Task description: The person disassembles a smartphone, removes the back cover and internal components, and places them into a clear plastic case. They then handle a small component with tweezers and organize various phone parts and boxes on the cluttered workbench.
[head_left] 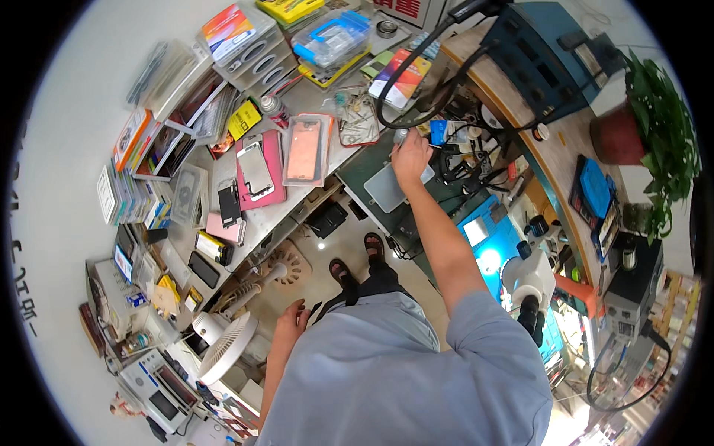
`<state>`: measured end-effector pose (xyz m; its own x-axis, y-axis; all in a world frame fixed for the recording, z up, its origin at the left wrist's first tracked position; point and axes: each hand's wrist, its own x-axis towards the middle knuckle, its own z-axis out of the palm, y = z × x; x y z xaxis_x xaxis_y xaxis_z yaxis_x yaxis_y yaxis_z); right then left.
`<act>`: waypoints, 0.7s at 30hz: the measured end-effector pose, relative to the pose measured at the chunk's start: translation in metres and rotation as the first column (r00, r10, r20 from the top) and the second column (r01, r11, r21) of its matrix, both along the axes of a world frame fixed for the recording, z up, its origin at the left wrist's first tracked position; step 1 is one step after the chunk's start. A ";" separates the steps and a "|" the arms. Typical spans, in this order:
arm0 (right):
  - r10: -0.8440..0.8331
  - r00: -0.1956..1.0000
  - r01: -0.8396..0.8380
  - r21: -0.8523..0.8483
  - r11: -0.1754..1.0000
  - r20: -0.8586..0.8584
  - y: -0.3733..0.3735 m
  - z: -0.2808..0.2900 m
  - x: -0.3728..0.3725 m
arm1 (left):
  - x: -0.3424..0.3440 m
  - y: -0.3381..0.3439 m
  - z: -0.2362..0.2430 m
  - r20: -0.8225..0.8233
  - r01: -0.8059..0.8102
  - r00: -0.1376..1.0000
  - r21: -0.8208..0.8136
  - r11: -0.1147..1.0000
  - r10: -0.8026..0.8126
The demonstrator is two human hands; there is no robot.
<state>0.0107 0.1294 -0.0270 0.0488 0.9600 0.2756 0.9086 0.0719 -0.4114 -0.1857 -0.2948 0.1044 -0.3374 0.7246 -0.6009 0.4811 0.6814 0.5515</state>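
Observation:
My right hand (411,157) reaches forward over the dark green work mat (361,169), its fingers closed at a small grey round-topped container (401,136). The fingers partly hide that container. Under my right wrist lies a flat translucent, pale rectangular sheet or tray (384,189). My left hand (293,320) hangs low beside my body, holding nothing, its fingers loosely bent and apart. Just left of my right hand, past the mat's edge, sits a tray of small metal parts and tools (360,123).
Phone screens lie on a pink pad (277,167) and in a clear box (308,149) on the left bench. Black cables (454,165) tangle right of my hand. A microscope (529,276) stands over a lit blue mat (476,223). A white fan (227,348) stands near my left hand.

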 end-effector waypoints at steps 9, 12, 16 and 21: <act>-0.067 0.946 0.076 0.018 0.997 -0.318 -0.045 0.004 0.020 | 0.002 0.009 -0.023 -0.074 0.097 0.994 0.197 0.976 -0.084; -0.008 0.971 0.025 0.070 0.997 -0.238 -0.060 0.012 0.025 | 0.005 0.016 -0.022 -0.077 0.105 0.993 0.166 0.980 -0.093; 0.207 0.971 -0.208 -0.002 0.978 -0.117 -0.103 0.027 0.019 | 0.006 0.026 -0.022 -0.016 0.073 0.997 0.154 0.985 -0.072; 0.255 0.967 -0.256 -0.074 0.964 -0.025 -0.129 0.023 0.007 | 0.014 0.034 -0.017 0.000 0.041 0.999 0.168 0.985 -0.042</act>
<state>0.0182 0.0001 -0.0037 -0.1974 0.9591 0.2029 0.8578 0.2692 -0.4379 -0.1713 -0.2612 0.0874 -0.3028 0.8288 -0.4706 0.5047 0.5583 0.6585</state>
